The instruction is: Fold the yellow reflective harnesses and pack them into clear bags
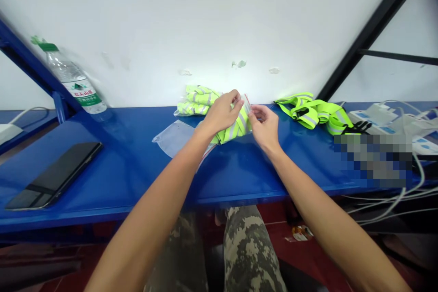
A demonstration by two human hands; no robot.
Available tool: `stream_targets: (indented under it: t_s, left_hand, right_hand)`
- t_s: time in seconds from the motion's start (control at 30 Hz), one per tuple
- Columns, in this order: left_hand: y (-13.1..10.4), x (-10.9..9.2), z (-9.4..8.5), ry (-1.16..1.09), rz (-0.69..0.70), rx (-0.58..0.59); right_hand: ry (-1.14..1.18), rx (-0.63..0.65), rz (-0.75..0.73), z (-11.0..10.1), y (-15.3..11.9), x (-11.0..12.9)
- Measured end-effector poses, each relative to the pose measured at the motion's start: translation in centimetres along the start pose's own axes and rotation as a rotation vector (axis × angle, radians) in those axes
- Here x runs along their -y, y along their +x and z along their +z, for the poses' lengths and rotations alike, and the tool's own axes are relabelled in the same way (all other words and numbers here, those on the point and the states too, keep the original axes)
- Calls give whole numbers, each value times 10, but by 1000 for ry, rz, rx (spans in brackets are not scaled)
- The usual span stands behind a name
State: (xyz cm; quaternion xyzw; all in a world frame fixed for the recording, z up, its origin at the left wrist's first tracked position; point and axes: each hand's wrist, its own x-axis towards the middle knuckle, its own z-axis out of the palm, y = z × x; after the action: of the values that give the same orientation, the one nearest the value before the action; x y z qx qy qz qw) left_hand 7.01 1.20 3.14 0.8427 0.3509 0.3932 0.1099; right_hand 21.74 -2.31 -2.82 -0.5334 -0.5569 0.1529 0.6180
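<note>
Pinching the bag of yellow straps (233,131) at its upper right edge, the fingers of the right hand (265,127) grasp the clear plastic. The left hand (224,110) bends over its top, its exact grip unclear. The bag is at the middle of the blue table (137,159), near the wall.

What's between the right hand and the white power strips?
A loose neon-yellow reflective strap with black buckles lies between the right hand and the white power strips, as the head view shows.
</note>
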Motion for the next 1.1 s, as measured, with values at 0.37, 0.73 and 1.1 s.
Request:
stream_targets:
  t_s: [0.37,0.73,1.1]
  left_hand:
    - [-15,10,2,-93,-28,27]
    - [-18,12,2,-272,-4,-23]
    - [-20,0,-1,-158,35,-14]
  right_hand:
    - [123,84,17,4,-7,8]
    - [266,8,-8,7,-5,7]
    - [244,6,-76,7,-5,7]
